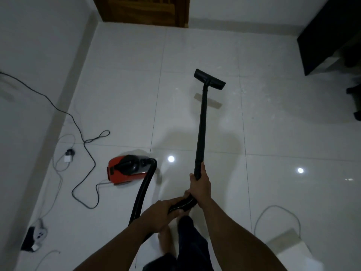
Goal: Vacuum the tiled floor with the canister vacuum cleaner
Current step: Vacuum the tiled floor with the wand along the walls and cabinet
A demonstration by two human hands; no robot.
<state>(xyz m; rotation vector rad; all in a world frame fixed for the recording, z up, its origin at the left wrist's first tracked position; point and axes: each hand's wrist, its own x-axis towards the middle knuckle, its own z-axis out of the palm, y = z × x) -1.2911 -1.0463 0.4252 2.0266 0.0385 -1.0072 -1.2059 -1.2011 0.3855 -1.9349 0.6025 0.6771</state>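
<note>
The red and black canister (125, 170) sits on the shiny white tiled floor (273, 133), over on the left. A black hose (143, 190) bends out of it. The long black tube (202, 124) slants forward, with a wide, flat black brush head (210, 79) at its far end.

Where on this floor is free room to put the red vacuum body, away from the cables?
Free: the tiles between the door and the floor head, and the tiles right of the wand up to the dark furniture. Crowded: the left wall strip, with black cable, charger and power strip; a white cable loops at lower right.
</note>
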